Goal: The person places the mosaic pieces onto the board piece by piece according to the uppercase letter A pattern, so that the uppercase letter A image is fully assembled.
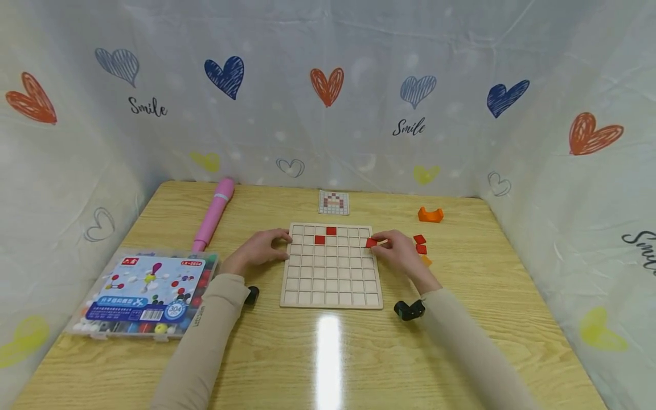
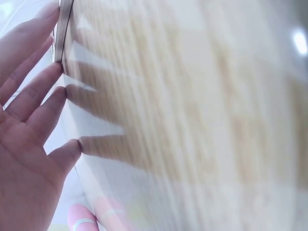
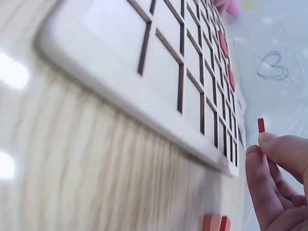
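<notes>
Tile handling on a gridded wooden board (image 1: 331, 285), clock positions taken from the board's centre in the head view. The right hand (image 1: 397, 249), at 2 o'clock, pinches a red tile (image 1: 370, 243) between thumb and fingertip; the right wrist view shows it edge-up, most of the tile clear of the grip. Whether it touches the board cannot be told. The left hand (image 1: 261, 247), between 9 and 10 o'clock, holds nothing; its fingers are spread and loosely extended, tips at the board's near-side rim. Two red tiles already lie in cells: one (image 1: 331, 231) at 12 o'clock, the other (image 1: 320, 240) at 11. Two loose red tiles (image 1: 420, 244) lie on the table between 2 and 3 o'clock, and a patterned card (image 1: 333, 202) beyond the rim at 12. For clean seating, the tile is best turned flat and squared to the grooves—one edge down first, then released—with the wrist kept high to spare the seated tiles, while light left-hand contact should steady the board.
</notes>
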A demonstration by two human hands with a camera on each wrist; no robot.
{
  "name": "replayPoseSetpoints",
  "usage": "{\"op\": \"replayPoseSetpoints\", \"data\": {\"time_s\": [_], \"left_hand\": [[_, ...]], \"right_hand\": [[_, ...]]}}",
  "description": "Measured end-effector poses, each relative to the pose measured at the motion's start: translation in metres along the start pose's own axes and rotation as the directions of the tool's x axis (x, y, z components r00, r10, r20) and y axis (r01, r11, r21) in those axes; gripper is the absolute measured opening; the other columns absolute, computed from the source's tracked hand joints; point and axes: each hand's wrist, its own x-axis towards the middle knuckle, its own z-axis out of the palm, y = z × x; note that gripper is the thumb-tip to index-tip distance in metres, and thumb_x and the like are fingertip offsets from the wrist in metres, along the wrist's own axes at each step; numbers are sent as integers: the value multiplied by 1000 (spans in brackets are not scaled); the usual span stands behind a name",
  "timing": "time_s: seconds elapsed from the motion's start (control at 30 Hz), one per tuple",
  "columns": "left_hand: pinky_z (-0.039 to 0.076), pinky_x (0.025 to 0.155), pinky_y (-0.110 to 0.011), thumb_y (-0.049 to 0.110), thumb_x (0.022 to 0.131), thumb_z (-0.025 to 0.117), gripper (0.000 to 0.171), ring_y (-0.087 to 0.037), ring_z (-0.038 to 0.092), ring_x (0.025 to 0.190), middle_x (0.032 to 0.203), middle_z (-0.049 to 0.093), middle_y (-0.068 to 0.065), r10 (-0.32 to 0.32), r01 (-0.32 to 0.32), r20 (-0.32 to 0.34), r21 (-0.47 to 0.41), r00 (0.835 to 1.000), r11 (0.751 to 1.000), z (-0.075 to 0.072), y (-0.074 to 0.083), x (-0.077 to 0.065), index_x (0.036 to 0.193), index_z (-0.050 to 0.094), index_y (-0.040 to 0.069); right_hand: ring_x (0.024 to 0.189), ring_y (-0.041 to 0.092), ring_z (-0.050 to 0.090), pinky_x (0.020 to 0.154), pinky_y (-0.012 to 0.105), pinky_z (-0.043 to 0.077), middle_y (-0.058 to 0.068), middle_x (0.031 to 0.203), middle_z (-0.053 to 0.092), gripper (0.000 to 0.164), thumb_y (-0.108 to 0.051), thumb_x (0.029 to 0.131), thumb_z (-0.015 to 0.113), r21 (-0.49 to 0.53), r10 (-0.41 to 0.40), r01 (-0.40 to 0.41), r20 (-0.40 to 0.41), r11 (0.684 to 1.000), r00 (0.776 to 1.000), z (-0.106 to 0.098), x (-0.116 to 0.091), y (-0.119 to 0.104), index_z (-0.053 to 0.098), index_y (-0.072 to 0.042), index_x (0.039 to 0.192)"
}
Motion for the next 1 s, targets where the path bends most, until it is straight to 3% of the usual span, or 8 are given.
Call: {"op": "replayPoseSetpoints", "data": {"time_s": [0.37,0.67,1.0], "left_hand": [[26,123,-54,15,92,74,37,-39,32,149,156,42,-18,1,-1,-9,14,1000,1000,1,-1,3,126,63,7],[27,123,-54,15,92,74,36,-40,33,148,156,43,-20,9,-8,-8,34,1000,999,0,2,1,126,63,6],[26,124,-53,15,92,73,36,-39,32,148,156,42,-19,-1,1,-8,25,1000,1000,1,0,1,125,63,6]], "right_hand": [[115,29,65,96,43,56,14,134,62,33,-17,96,69,97,-14,5,91,995,996,27,30,-19,69,-8,128],[111,26,65,96,41,55,11,132,65,33,-15,97,66,69,-14,5,135,998,991,38,44,-24,68,-9,130],[114,30,61,98,44,54,15,132,62,32,-12,97,65,10,-64,64,160,998,985,39,47,-27,69,-6,128]]}}
